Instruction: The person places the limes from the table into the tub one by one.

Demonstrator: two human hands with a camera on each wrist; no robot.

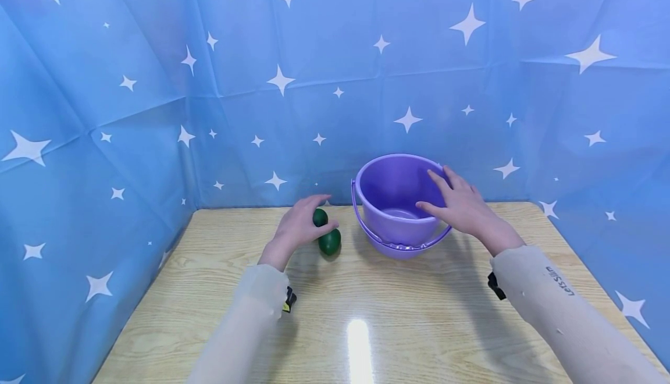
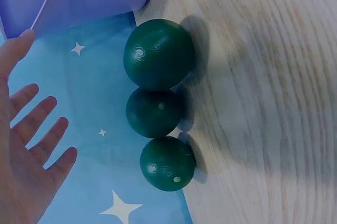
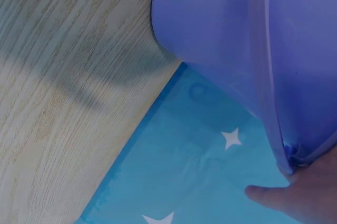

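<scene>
Three round, dark green limes [image 2: 159, 54] rest on the table in a touching row, each with a sheen and two showing a pale stem spot in the left wrist view. In the head view, my left hand [image 1: 300, 224] partly covers them, fingers spread and apart from the fruit. To their right stands a purple bucket [image 1: 389, 227], its mouth tilted toward me and its handle [image 1: 403, 247] hanging down in front. My right hand [image 1: 463, 206] is at the bucket's right rim with fingers spread, the thumb overlapping the opening, close to the handle joint.
The wood-grain table [image 1: 413, 320] reflects a bright strip of light near the front. Blue cloth [image 1: 335, 41] with white stars hangs behind and along both sides, meeting the table's back edge just behind the bucket and limes.
</scene>
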